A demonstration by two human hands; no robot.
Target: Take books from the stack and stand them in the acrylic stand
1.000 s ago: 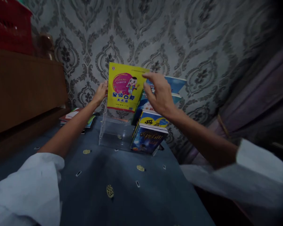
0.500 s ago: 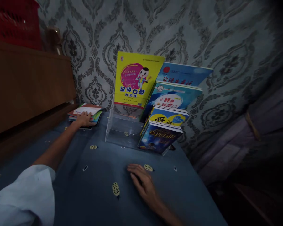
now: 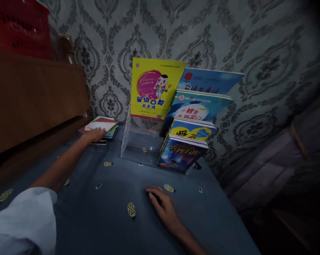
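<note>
At the far left of the table, my left hand [image 3: 96, 135] is at the front edge of a small stack of thin books [image 3: 102, 124], its fingers bent in against the upper ones. A pale sheet or cover lies on top, and the fingertips are partly hidden. My right hand [image 3: 163, 209] rests on the cloth with thumb and fingers apart, holding nothing. Beyond it stands a clear acrylic book rack [image 3: 133, 150]. A yellow workbook [image 3: 157, 88] leans in its rear left slot. Storybooks, including a dark blue book [image 3: 182, 156], fill the right side in steps.
A dark blue patterned cloth [image 3: 104, 212] covers the table. On the left, a wooden cabinet [image 3: 37, 92] carries a red plastic basket [image 3: 21, 32]. Patterned wallpaper [image 3: 109, 63] rises behind the rack, and a tied curtain [image 3: 279, 152] hangs at the right.
My left hand has turned and drawn its fingers in at the stack's front edge. My right hand stays nearly in place, and the view has shifted slightly.
</note>
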